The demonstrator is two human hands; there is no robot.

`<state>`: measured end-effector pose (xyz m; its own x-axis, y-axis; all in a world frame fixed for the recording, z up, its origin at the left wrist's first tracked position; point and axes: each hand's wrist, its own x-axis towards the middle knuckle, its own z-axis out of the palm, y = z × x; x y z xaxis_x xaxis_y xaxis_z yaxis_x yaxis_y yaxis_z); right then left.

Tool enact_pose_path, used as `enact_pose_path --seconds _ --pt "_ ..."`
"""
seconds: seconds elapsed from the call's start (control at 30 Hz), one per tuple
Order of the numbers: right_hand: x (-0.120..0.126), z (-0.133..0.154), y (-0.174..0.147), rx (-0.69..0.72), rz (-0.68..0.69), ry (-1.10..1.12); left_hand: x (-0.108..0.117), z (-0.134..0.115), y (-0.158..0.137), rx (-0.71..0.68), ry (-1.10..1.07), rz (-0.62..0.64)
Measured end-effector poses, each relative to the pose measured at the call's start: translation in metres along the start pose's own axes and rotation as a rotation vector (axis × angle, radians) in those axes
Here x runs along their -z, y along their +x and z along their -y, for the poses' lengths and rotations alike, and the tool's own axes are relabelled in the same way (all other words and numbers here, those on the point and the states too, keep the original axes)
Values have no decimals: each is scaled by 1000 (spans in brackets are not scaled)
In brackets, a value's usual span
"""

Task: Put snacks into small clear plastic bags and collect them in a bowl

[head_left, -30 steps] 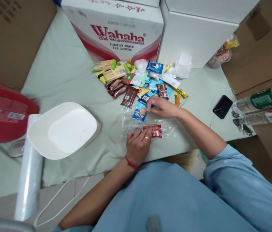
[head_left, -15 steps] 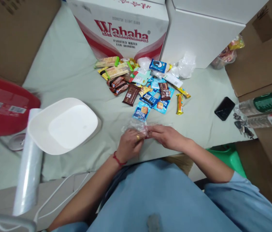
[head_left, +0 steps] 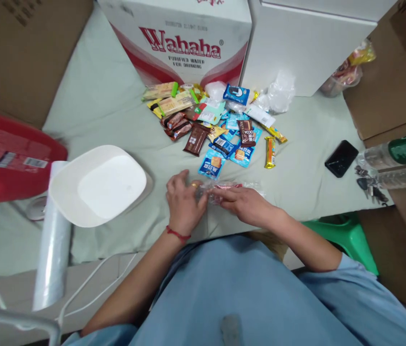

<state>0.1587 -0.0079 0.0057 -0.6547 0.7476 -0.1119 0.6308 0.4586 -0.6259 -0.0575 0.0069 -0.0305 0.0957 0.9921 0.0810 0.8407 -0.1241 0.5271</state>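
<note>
A clear plastic bag [head_left: 255,186] with something red inside lies at the table's near edge, in front of my body. My left hand [head_left: 185,204] is at its left end, with thumb and nearest finger closed on the crinkled plastic and the other fingers raised loosely. Over the red part rests my right hand [head_left: 248,205], its fingers pressed together on the bag; its thumb is mostly hidden. Just beyond the hands lies a blue snack packet [head_left: 211,164]. Behind it is a pile of wrapped snacks, including a brown packet [head_left: 197,139] and a yellow-wrapped bar [head_left: 270,152].
A white plastic bin [head_left: 98,187] stands at the left, near a roll of clear film [head_left: 53,250] and a red container [head_left: 15,158]. A white water carton [head_left: 181,43] backs the pile. To the right are a black phone [head_left: 341,158], keys [head_left: 370,187] and bottles [head_left: 397,154].
My left hand has shifted left and its fingers have loosened and spread. The bag now lies flatter and stretches farther right beneath my right hand, showing more of the red item.
</note>
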Motion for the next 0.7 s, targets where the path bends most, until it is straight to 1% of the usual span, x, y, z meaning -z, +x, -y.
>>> enact_pose_path --seconds 0.07,0.13,0.23,0.3,0.37,0.47,0.53,0.6,0.63,0.67,0.7 --pt "2 1 -3 -118 -62 154 3 -3 -4 -20 -68 -16" --pt "4 2 -6 -227 -102 286 9 -3 -6 -11 -152 -35" --pt "5 2 -9 -293 -87 355 19 -9 -7 -44 -264 -35" --pt "1 -1 -8 -265 -81 351 25 -20 -8 -74 -336 -23" --pt "-4 -5 -7 -172 -95 303 27 -34 -8 -76 -426 24" --pt "-9 -12 -11 -4 -121 152 20 -51 -10 -71 -577 151" --pt "-7 -16 -18 51 -134 93 11 -54 -13 -130 -622 217" --pt "-1 -19 -30 87 -156 110 0 -51 -17 -245 -556 228" --pt "2 -21 -36 91 -193 128 -5 -49 -19 -309 -487 219" --pt "4 -24 -42 66 -256 138 -10 -48 -21 -365 -402 202" --pt "4 -27 -47 6 -344 131 -14 -47 -22 -410 -309 181"
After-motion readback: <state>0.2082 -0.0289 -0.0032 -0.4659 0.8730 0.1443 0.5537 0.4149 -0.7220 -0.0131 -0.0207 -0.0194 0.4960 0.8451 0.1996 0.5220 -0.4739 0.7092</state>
